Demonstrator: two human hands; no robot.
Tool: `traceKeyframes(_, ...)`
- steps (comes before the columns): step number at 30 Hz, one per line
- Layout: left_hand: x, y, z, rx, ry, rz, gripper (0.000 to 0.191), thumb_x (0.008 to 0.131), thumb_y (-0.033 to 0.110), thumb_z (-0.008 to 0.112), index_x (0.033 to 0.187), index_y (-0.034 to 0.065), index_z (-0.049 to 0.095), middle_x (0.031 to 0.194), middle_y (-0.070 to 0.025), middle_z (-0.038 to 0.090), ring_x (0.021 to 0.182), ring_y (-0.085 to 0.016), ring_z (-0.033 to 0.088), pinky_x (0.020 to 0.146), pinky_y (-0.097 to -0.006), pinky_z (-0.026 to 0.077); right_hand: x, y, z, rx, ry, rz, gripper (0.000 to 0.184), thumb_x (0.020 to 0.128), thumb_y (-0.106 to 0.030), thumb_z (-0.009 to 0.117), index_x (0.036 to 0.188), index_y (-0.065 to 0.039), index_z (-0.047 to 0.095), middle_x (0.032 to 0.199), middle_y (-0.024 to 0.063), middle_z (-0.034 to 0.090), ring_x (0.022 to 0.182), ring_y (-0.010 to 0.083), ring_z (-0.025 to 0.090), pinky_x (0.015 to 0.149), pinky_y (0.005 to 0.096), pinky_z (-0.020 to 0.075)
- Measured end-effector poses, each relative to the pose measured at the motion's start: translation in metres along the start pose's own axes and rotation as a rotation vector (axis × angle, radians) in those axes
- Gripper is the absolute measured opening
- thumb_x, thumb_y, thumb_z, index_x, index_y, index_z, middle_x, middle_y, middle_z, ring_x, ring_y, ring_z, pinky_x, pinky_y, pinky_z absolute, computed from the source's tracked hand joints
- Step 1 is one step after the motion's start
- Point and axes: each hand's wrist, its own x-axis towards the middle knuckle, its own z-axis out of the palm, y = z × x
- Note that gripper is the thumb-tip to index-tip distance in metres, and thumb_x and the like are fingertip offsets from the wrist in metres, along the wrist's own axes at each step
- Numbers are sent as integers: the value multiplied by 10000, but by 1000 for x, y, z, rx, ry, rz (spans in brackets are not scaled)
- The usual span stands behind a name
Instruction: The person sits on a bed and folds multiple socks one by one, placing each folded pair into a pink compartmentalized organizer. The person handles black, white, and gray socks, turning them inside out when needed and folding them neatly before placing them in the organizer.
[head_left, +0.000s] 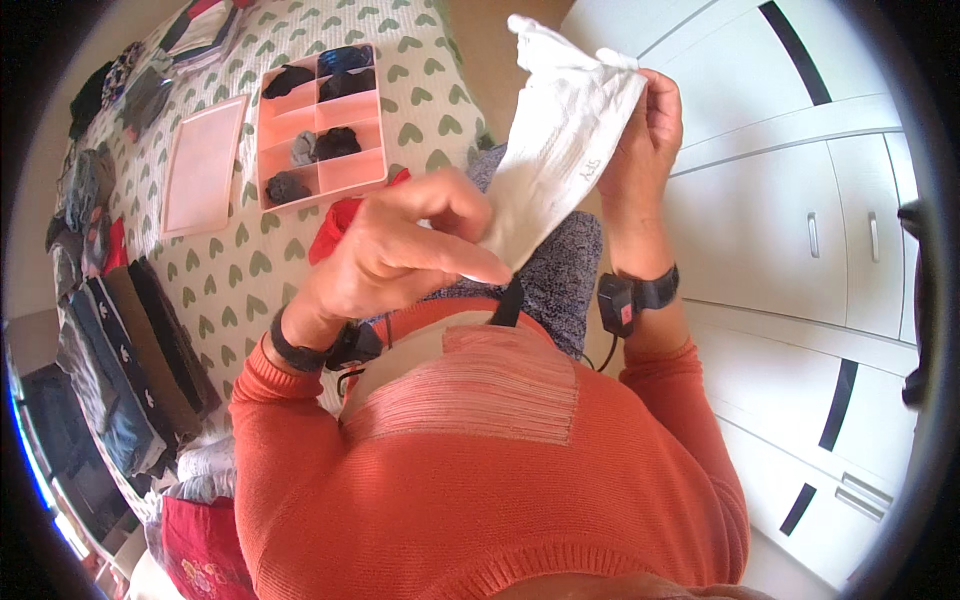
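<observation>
A pair of white socks, or one folded white sock, is stretched out in front of me, with small writing on its side. My right hand pinches its upper right edge. At the lower end, my left hand holds the fabric between thumb and fingers. Beside my left hand, a red cloth item lies on the bed, partly covered by the hand. A pink divided storage box sits on the bed to the left, with several dark and grey bundled socks in its compartments.
A pink lid lies left of the box on the heart-patterned bedspread. Folded garments line the bed's left side, with more clothes at the far end. White cabinets stand close on my right.
</observation>
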Motion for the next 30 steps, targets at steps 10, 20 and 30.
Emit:
traceKeyframes(10, -8, -26, 12, 19, 116, -65, 474, 656, -201, 582, 981, 85, 773, 920, -23, 484, 820, -148, 509, 707, -270, 433, 7, 1, 4, 193, 41, 0, 136, 1010, -138, 544, 1076, -19, 542, 980, 66, 644, 872, 97, 615, 791, 245, 531)
traceKeyframes(20, -13, -34, 12, 132, 186, -30, 449, 636, -182, 617, 946, 98, 783, 908, -13, 483, 868, -157, 516, 739, -286, 447, 7, 7, 9, 395, -49, -6, 140, 1008, -130, 543, 1082, -11, 543, 1019, 79, 651, 908, 122, 622, 847, 274, 536)
traceKeyframes(30, -18, -39, 14, 209, 182, -72, 439, 666, -197, 607, 951, 92, 775, 937, -27, 490, 878, -170, 523, 732, -284, 437, 6, 11, 6, 411, -86, 16, 127, 1013, -99, 520, 1102, -10, 530, 1055, 84, 645, 945, 126, 618, 870, 271, 524)
